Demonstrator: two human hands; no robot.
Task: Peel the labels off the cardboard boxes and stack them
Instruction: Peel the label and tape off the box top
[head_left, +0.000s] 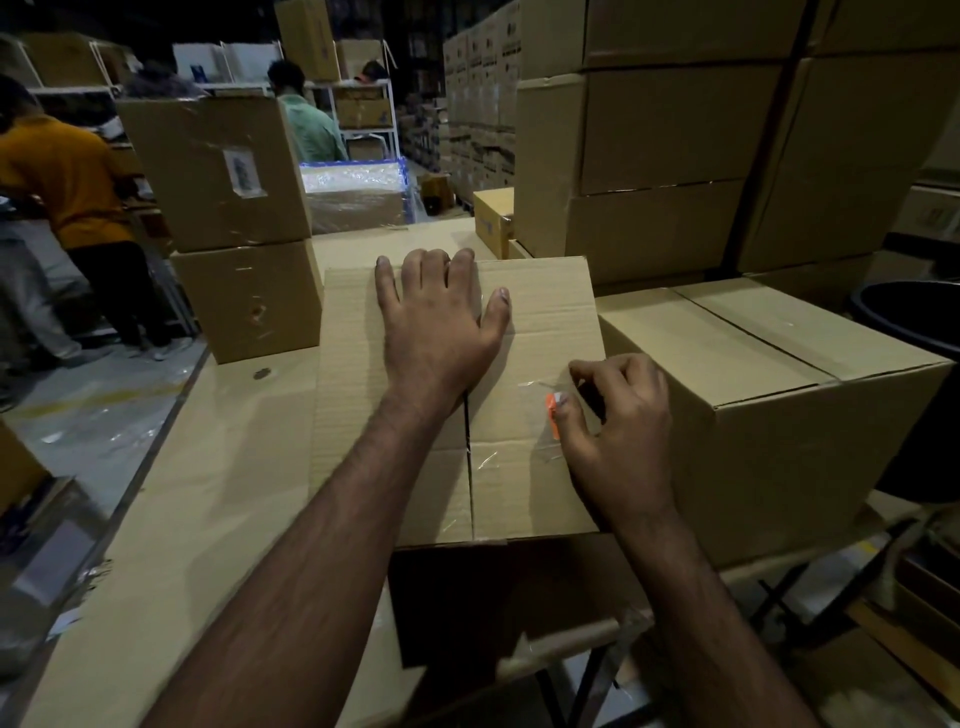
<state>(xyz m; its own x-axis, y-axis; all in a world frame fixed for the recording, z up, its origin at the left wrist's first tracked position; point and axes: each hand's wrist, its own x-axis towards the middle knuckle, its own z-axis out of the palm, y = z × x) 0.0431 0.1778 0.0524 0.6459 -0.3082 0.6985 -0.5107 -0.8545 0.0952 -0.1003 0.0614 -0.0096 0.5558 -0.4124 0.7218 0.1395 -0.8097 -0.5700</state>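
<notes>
Pressing flat-fingered, the left hand (441, 317) steadies the cardboard box (524, 467) on the desk (208, 493); the right hand (618, 431), nearer, pinches the orange label scrap (551, 415) at its thumb, beside the box's right edge.

- 2 bare forearms show in the head view, reaching up from the lower edge; no sleeve, cuff or glove covers either of them as far as the picture goes.
- The left hand (439, 317) wears no ring, watch or band; its nails are short and pale.
- The right hand (621, 431) likewise wears no ring or strap at the wrist; its thumbnail is short.
- Fine hair runs along both forearms.
- Upper arms, shoulders and clothing lie outside the picture.
</notes>
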